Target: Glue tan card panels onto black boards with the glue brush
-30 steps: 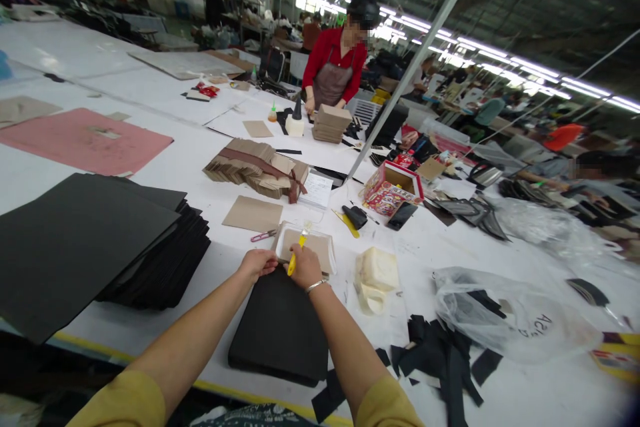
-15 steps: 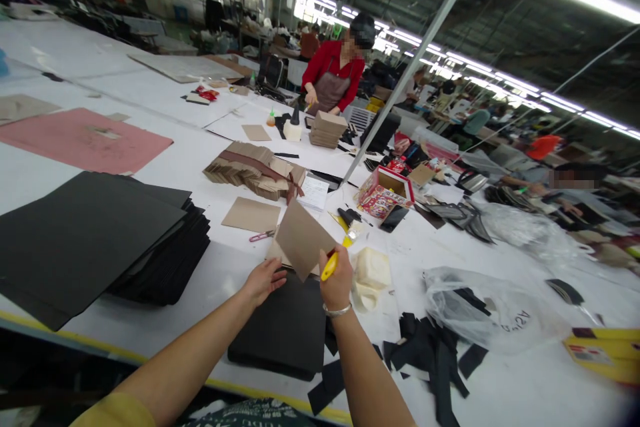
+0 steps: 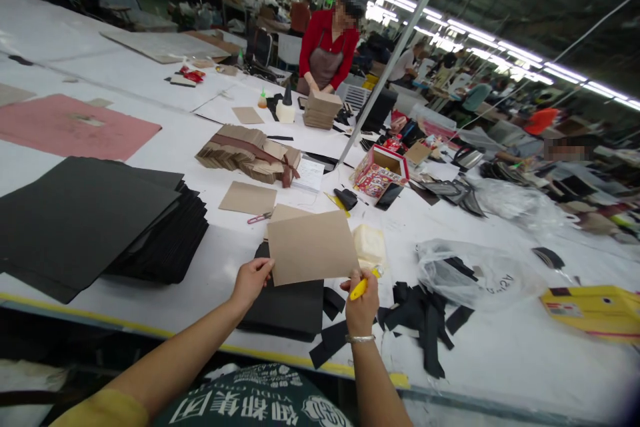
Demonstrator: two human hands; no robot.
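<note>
A tan cardboard sheet (image 3: 314, 247) is held up level by its two lower corners. My left hand (image 3: 253, 285) pinches its left corner between thumb and fingers. With my right hand (image 3: 362, 300) I grip the right corner and also a yellow-handled brush (image 3: 361, 288), whose bristles are hidden. Below the sheet lies a stack of black sheets (image 3: 285, 310) near the table's front edge. Another tan piece (image 3: 287, 213) shows behind the raised sheet. Just beyond my right hand stands a whitish plastic container (image 3: 370, 245), partly covered by the sheet.
A tall black sheet stack (image 3: 150, 233) stands left. Beyond are a loose tan sheet (image 3: 247, 197), pink-handled snips (image 3: 259, 218), a tied bundle of tan pieces (image 3: 245, 155) and a red box (image 3: 377, 170). Black scraps (image 3: 425, 327) and a plastic bag (image 3: 480, 277) lie right. A co-worker (image 3: 330, 47) stands across the table.
The cardboard sheet has swung from tilted to level and come nearer me. My left hand, open before, now pinches its corner. My right hand moved right with the sheet and brush.
</note>
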